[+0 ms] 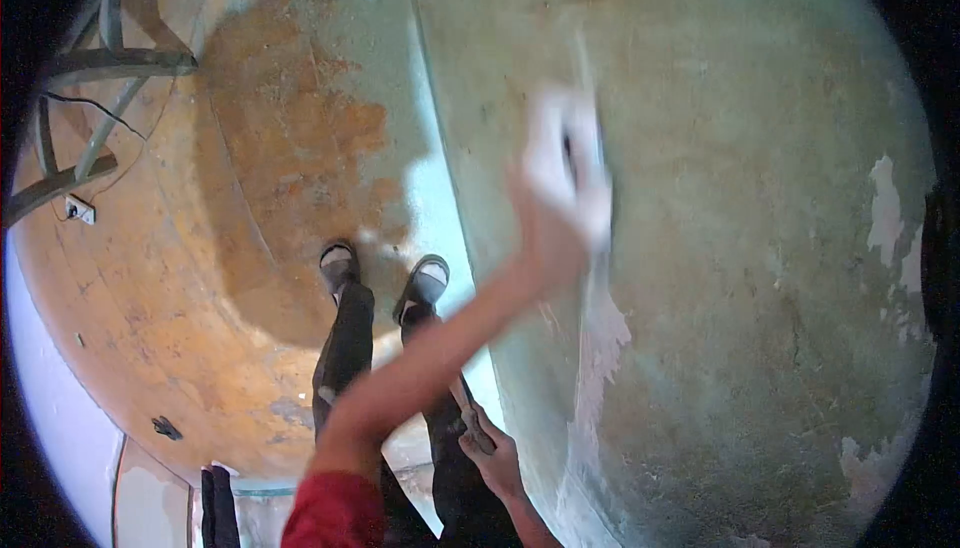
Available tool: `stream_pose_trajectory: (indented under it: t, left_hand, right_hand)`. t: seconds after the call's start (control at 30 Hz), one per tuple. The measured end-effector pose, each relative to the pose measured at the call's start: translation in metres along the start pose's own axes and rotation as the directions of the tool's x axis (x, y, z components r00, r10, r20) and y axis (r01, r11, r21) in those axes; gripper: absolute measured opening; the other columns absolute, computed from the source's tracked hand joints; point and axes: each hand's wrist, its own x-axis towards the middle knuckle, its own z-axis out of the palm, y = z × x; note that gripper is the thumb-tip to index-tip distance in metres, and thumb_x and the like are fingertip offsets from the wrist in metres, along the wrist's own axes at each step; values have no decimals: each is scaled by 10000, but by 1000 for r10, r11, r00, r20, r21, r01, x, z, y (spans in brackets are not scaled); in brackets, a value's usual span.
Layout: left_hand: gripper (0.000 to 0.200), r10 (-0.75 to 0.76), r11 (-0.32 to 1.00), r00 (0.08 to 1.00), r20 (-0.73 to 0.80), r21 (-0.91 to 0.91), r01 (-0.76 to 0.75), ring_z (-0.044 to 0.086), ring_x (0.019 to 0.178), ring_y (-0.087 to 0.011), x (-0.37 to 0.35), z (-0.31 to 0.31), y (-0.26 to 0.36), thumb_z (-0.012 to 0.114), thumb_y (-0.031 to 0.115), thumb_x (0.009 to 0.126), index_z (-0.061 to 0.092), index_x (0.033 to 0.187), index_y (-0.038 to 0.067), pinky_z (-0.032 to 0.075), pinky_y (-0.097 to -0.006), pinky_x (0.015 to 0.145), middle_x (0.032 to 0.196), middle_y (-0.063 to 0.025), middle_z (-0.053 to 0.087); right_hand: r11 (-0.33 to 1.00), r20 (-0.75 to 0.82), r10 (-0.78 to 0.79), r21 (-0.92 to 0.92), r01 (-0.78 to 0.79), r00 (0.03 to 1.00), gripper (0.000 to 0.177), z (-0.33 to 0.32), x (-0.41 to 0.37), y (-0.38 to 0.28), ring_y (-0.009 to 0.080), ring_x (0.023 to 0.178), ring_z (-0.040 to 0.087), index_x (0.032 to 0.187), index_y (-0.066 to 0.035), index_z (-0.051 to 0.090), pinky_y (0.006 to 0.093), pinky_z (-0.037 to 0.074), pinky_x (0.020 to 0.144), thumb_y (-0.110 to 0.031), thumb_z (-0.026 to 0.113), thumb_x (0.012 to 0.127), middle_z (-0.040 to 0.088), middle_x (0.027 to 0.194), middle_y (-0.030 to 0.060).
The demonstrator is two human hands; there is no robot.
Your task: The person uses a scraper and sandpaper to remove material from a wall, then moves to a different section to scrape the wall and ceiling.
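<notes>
My left hand (565,183), at the end of a bare forearm below a red sleeve, reaches across to the greenish wall (740,248) and is blurred by motion. Its fingers look closed around something white, too smeared to make out. A pale streak of filler (602,343) runs along the wall above and below this hand. Lower down, near my legs, my right hand (492,458) is wrapped around the brown handle of a slim tool (472,418). The far end of that tool is hidden behind my left forearm.
My feet in dark sandals (425,283) stand on the worn orange-brown floor (300,148), near the wall's base. Wooden trestle-like legs (120,68) stand at upper left, with a cable and a white socket (80,210). A small dark item (166,428) lies at lower left.
</notes>
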Motion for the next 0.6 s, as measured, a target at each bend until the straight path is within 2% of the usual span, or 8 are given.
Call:
stream_pose_trajectory:
  t: [0.1,0.23,0.3,0.33,0.43,0.53,0.57,0.6]
  left_hand:
    - [141,-60,998,997,-39,1,60,532,581,-168,75,18,-11,444,91,983,558,957,12,452,-352,566,707,-92,547]
    - [158,21,983,997,-77,-181,-35,520,574,-162,-50,-6,12,441,118,999,560,954,25,435,-349,560,690,-83,524]
    - [158,-300,954,945,132,50,296,542,632,-158,-46,-17,27,443,120,998,561,967,20,448,-332,613,735,-89,535]
    - [158,-313,950,941,129,50,309,542,632,-158,-47,-17,24,443,120,998,561,967,20,448,-332,613,735,-89,535]
    - [122,-245,969,953,179,72,236,623,791,-204,-43,-17,8,456,105,968,533,1021,26,465,-368,679,874,-136,594]
    - [92,-100,975,991,87,206,80,599,765,-252,-109,-34,17,480,77,941,524,1014,43,425,-420,640,823,-141,571]
    - [87,-418,901,887,197,-33,432,581,766,-281,-101,-27,7,502,51,914,524,997,39,418,-438,634,805,-152,550]
    - [91,-334,942,927,172,67,328,585,774,-290,-41,-11,-7,504,39,907,526,996,39,423,-439,644,809,-162,552]
  right_hand:
    - [999,26,32,8,-32,999,619,-1,7,7,138,1105,563,1433,-12,409,267,430,943,-146,676,891,575,1328,100]
    - [981,32,21,190,-27,999,581,6,11,-15,91,1146,506,1416,41,406,247,386,1007,-51,647,895,545,1317,76]
    - [986,-9,42,161,-40,999,588,3,-2,1,87,1091,528,1423,35,400,241,405,979,-68,647,899,560,1292,73]
    - [987,-13,54,155,-51,998,588,0,-4,-6,87,1091,528,1423,35,400,241,405,979,-68,647,899,560,1292,73]
    - [999,22,47,-2,-47,999,597,2,8,-19,123,1155,535,1413,61,400,259,410,989,-103,660,901,579,1264,89]
    - [993,98,39,108,-49,994,590,2,-3,14,174,1268,481,1443,-19,391,286,390,1035,-63,633,907,490,1420,137]
    - [990,64,6,137,-15,998,601,5,-8,24,191,1298,458,1454,-15,366,295,377,1055,-32,619,910,452,1451,145]
    - [991,65,11,136,-20,998,601,5,-7,25,191,1298,458,1454,-15,366,295,377,1055,-32,619,910,452,1451,145]
